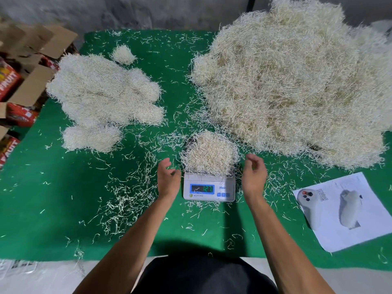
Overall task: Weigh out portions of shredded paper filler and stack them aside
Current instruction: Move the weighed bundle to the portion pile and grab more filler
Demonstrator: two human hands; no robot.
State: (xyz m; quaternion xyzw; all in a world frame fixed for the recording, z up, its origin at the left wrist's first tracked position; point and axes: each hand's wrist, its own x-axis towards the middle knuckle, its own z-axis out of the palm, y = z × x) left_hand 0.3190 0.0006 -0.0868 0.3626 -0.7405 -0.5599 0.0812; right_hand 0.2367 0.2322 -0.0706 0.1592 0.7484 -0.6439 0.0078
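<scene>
A small white digital scale (209, 188) stands on the green mat, its blue display lit. A portion of cream shredded paper (209, 152) is heaped on its pan and hides the pan. My left hand (167, 178) hovers just left of the scale, fingers loosely curved, holding nothing. My right hand (253, 171) hovers just right of it, palm facing in, also holding nothing. A very large pile of shredded paper (297, 81) fills the right and back of the mat. Several weighed portions (101, 98) lie clumped together at the left.
Loose shreds are scattered over the green mat (53, 209). A white sheet of paper (347, 211) with two white devices on it lies at the right. Open cardboard boxes (23, 66) stand off the mat's left edge. A grey wall is behind.
</scene>
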